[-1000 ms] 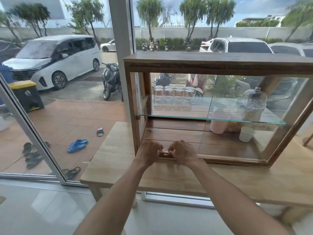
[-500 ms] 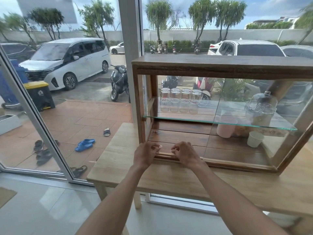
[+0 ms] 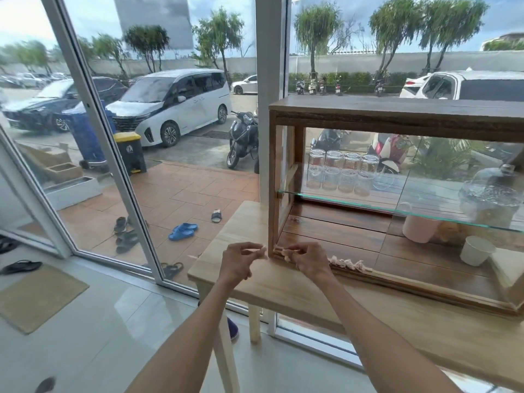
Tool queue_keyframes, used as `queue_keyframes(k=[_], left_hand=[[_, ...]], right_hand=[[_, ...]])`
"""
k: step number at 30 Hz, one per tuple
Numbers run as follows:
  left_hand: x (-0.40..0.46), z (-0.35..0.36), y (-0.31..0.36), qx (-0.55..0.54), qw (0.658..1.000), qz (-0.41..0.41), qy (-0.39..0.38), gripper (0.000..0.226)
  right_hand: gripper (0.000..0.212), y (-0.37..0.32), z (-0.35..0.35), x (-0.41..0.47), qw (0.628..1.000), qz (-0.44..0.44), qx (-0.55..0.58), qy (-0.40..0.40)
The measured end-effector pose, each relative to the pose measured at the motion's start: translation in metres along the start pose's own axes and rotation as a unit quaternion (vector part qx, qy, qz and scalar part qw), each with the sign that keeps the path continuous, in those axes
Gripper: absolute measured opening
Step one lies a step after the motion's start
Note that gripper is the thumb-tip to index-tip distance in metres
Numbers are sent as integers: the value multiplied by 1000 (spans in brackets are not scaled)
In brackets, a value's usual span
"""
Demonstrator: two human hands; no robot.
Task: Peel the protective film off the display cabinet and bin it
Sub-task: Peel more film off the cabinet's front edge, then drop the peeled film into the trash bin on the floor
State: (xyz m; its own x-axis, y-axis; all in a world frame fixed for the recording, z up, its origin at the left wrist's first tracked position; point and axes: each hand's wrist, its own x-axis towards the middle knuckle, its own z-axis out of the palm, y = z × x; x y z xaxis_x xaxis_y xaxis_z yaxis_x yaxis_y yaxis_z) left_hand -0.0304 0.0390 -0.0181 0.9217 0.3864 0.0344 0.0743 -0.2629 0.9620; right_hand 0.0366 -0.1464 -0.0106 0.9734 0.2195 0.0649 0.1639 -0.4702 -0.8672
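A wooden display cabinet [image 3: 397,112] with glass sides and a glass shelf stands on a light wooden table [image 3: 283,290]. My left hand [image 3: 236,262] and my right hand [image 3: 307,260] are at the cabinet's bottom left corner. Both pinch a thin strip of protective film [image 3: 265,249] at the corner. A crumpled, bunched length of film [image 3: 346,263] lies along the lower front rail, just right of my right hand.
Inside the cabinet are several glass jars [image 3: 343,171], a pink cup [image 3: 419,226], a white cup [image 3: 476,251] and a glass dome [image 3: 490,197]. Window frames [image 3: 272,80] stand behind. A doormat [image 3: 34,296] lies on the white floor at left.
My hands have moved left along the cabinet's lower rail to its corner, leaving bunched film behind them. The view has shifted left.
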Motion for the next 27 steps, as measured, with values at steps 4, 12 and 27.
queue_keyframes(k=[4,12,27], left_hand=[[-19,-38,-19,9,999,-21,39,22],[-68,-133,-71,0,989,-77,126,22],[-197,-227,-253,-30,935,-268,231,14]], right_hand=[[15,-16,43,-10,996,-48,13,-73],[12,-61,138,-40,981,-66,47,-178],[7,1,327,-150,939,3,-11,-345]])
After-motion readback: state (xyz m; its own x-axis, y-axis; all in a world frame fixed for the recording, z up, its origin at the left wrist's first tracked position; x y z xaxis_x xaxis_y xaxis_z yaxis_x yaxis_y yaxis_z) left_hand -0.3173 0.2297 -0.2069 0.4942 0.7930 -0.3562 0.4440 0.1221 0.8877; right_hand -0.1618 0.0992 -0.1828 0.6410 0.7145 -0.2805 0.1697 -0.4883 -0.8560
